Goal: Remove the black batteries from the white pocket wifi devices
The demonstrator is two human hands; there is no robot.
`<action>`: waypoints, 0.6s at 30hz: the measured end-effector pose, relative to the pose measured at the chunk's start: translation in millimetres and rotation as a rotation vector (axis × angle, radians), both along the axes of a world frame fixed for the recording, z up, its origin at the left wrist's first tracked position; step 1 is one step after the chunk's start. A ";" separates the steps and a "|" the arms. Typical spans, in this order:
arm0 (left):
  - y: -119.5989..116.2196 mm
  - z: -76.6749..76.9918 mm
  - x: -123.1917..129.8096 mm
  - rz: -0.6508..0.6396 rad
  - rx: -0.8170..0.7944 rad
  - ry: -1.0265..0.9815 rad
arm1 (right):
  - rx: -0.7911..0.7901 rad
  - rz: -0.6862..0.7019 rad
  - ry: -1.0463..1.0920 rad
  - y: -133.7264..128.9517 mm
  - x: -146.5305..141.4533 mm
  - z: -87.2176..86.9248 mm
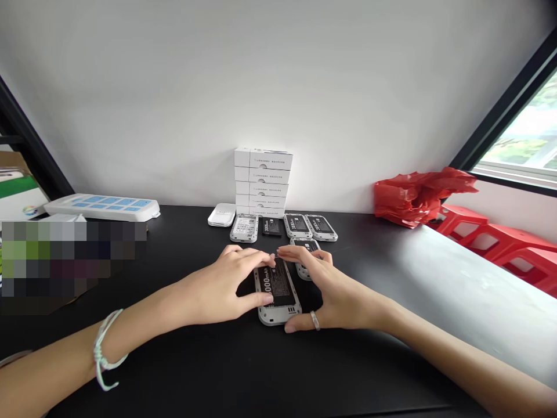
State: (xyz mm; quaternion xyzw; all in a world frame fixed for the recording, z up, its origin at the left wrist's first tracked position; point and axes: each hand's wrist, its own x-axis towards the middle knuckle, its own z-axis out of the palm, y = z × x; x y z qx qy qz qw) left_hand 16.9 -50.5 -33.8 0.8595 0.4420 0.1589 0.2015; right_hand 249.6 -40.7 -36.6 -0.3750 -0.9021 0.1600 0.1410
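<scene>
My left hand [221, 284] and right hand [331, 296] spread around a white device [278, 314], fingers pressing from both sides, thumbs low on its edges. Its black battery [274, 283] reads "000mAh". The device lies on the matte black table [195, 232], in front of a stack of white boxes [262, 180]. Nearer the stack sit four similar devices [244, 227] and a loose battery [272, 226] printed "300…". Left of the stack lies a white power strip [101, 206] with blue panels; right, crumpled red plastic [420, 196]. A ring [314, 320] circles my right thumb.
</scene>
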 end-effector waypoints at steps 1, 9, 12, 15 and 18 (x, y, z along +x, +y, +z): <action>-0.8 0.4 -0.9 -0.005 -0.008 -0.004 | 0.006 0.010 -0.010 0.0 -1.2 0.5; 1.0 -1.3 -6.8 -0.010 -0.063 0.012 | 0.036 0.095 -0.034 4.8 -11.4 1.0; -0.7 0.1 -5.3 -0.030 -0.055 0.052 | 0.056 0.108 -0.009 4.8 -11.3 -0.6; -4.5 1.4 -2.1 -0.078 0.030 0.057 | 0.076 0.123 0.046 3.7 -11.4 -2.1; -5.7 0.0 0.0 -0.061 0.071 -0.003 | 0.104 0.121 0.109 1.0 -13.2 -2.6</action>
